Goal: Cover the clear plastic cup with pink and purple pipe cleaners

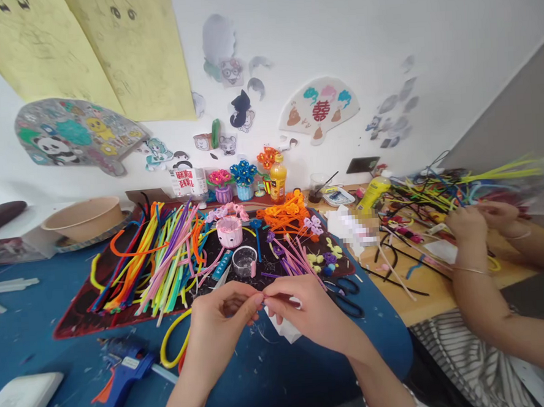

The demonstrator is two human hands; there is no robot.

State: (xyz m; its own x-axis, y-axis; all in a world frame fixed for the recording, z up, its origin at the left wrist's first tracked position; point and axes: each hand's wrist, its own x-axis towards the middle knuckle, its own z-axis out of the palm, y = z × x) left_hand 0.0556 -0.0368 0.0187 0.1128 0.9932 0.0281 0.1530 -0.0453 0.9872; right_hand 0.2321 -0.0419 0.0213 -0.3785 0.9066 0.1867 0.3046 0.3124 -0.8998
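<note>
My left hand (226,314) and my right hand (301,309) meet fingertip to fingertip above the table's front part. Both are closed in a pinch, and whatever sits between the fingertips is too small to make out. Below the right hand lies a white tissue (284,330). Just beyond the hands stand a small clear cup (244,263) and a pink pot with a face (229,232). Pink and purple pipe cleaners (298,260) lie behind my right hand, and black-handled scissors (349,297) are to its right.
A heap of coloured pipe cleaners (165,259) covers the dark mat's left side. Nearer lies a blue glue gun (125,372). Potted pipe-cleaner flowers (243,180) and an orange juice bottle (278,181) stand by the wall. At right, another person's hands (480,221) work over a wooden table.
</note>
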